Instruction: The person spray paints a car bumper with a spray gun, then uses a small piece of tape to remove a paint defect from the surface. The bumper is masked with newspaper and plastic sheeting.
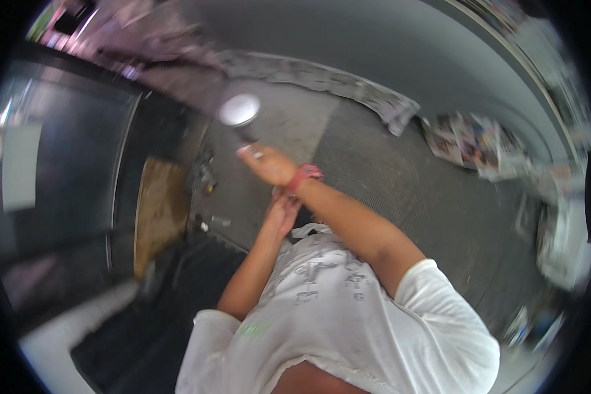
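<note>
My right hand [272, 165], with a red watch or band [306, 176] at its wrist, is stretched ahead and closed around what looks like a spray gun. Its round silver cup top [240, 109] stands up beyond my fingers, and motion smears the darker part below. Close under the right wrist is my left hand [284, 213], palm partly showing and fingers curled. Whatever those fingers hold is too hidden to make out. A large smooth grey panel [374, 46] curves across the far side, newspaper [308, 73] fixed along its lower edge.
More crumpled newspaper [469, 141] hangs at the panel's right end. At left stand a dark glazed door or frame [65, 157] and a brown board [157, 210]. Black sheeting [171, 315] lies lower left. Small litter [207, 174] lies on the dark ribbed floor [387, 171].
</note>
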`<state>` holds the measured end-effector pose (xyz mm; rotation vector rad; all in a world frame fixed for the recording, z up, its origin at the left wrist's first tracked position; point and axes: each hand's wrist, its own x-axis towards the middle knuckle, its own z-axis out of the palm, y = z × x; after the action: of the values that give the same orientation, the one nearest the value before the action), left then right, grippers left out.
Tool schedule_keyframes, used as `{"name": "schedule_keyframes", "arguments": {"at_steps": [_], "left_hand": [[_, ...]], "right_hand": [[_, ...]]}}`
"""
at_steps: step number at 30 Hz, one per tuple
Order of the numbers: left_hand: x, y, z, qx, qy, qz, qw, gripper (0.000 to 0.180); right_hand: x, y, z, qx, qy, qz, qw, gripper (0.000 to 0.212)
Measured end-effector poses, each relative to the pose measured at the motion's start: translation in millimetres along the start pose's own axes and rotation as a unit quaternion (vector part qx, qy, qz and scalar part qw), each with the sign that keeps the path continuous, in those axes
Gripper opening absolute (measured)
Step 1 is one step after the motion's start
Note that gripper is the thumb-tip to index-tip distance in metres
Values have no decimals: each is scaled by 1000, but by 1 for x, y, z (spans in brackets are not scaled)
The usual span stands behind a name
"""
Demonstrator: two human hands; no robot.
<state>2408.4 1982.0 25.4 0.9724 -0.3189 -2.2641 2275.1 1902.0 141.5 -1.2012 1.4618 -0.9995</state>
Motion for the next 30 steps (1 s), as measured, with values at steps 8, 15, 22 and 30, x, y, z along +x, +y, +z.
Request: {"name": "schedule_keyframes", "arguments": {"at_steps": [8, 15, 22, 30], "left_hand": [[1, -4, 22, -27, -28, -7, 999, 26], [17, -13, 16, -27, -55, -6, 998, 21], [16, -1, 27, 1, -36, -6, 999, 27], [29, 18, 18, 26, -47, -5, 999, 25]], "right_hand": [[0, -7, -8, 51, -36, 109, 992, 73], [4, -1, -15, 39, -12, 107, 993, 68], [9, -7, -21, 6, -50, 91, 995, 70], [35, 2, -11, 16, -23, 96, 995, 67]]}}
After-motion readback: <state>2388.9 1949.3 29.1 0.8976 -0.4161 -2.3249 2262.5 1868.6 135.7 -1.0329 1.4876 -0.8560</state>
